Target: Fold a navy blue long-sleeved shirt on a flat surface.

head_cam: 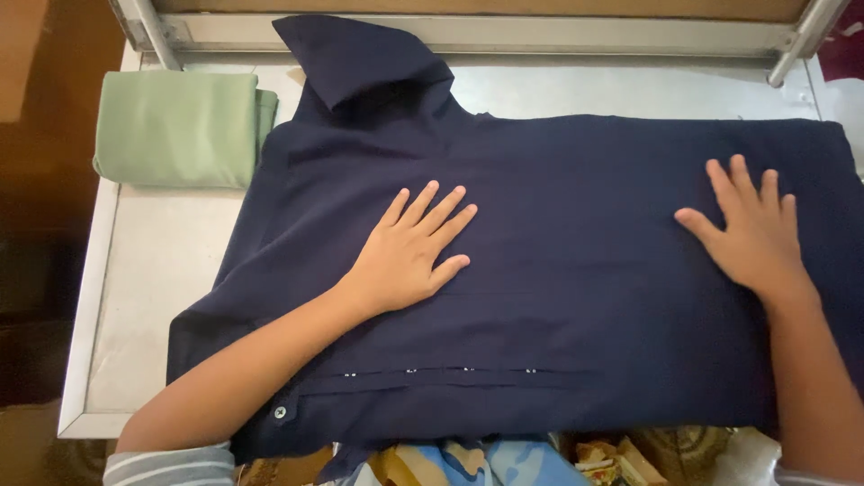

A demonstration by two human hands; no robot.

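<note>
A dark navy collared shirt (576, 270) lies spread face down across a pale grey table (153, 270), collar toward the far left. My left hand (409, 252) rests flat on the shirt's upper back, fingers apart and pointing away from me. My right hand (751, 229) presses flat on the shirt's right part, fingers spread. Neither hand grips the cloth. A line of small buttons (438, 370) shows along the near folded edge.
A folded light green cloth (180, 128) sits at the table's far left corner. A metal frame (468, 31) runs along the back edge. Patterned fabrics (504, 459) lie below the near edge of the table.
</note>
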